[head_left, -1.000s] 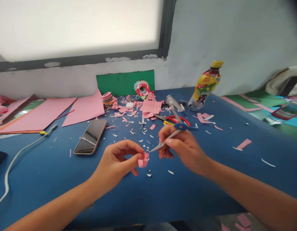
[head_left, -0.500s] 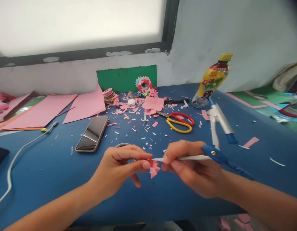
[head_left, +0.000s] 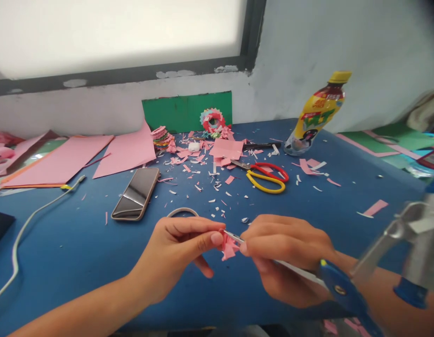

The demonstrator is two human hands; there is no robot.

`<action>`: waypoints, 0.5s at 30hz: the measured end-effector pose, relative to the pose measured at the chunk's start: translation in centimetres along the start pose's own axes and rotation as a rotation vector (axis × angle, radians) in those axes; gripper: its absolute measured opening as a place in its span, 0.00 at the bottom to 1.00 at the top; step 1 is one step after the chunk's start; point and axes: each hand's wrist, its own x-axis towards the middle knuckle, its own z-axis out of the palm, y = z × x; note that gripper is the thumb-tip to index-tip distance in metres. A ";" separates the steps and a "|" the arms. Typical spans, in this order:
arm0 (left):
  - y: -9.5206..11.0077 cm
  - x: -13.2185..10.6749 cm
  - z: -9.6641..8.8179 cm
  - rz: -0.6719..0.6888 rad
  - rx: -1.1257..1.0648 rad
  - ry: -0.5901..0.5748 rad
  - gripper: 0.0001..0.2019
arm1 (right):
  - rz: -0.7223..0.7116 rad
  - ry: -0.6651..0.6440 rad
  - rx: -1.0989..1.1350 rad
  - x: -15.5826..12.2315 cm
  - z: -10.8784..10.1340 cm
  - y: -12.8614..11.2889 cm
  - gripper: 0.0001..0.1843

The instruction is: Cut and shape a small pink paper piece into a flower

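Taking the phone [head_left: 136, 194] as landmark, the folded pink piece [head_left: 231, 249] is to its right and nearer the wearer, held up above the surface [head_left: 86, 262]. The left hand [head_left: 183, 250] pinches it between thumb and index finger, the other fingers loosely bent. The right hand [head_left: 287, 255] is closed around the pale shaft of a pointed tool [head_left: 339, 288] with a blue joint, farther right of the phone.

A second ago the tip stood just apart from the pink piece; now it meets the paper close to the left fingertips, and the tool's second arm has swung to the right. So both hands now seem to be working on the same spot, with the left as the steadying one. Whether the tip sits inside a fold, I cannot tell.
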 end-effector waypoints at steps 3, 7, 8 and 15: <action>-0.1 0.0 0.1 0.009 0.001 0.010 0.03 | -0.034 -0.005 -0.018 0.0 -0.1 0.1 0.18; -0.1 -0.1 0.2 0.046 0.025 0.043 0.02 | -0.025 -0.021 -0.053 0.0 -0.2 0.1 0.18; -0.1 -0.2 0.2 0.043 0.034 0.046 0.02 | -0.030 -0.022 -0.068 0.0 -0.2 0.2 0.18; -0.2 -0.1 0.2 0.032 0.050 0.076 0.01 | -0.074 -0.015 -0.142 -0.3 0.6 0.2 0.15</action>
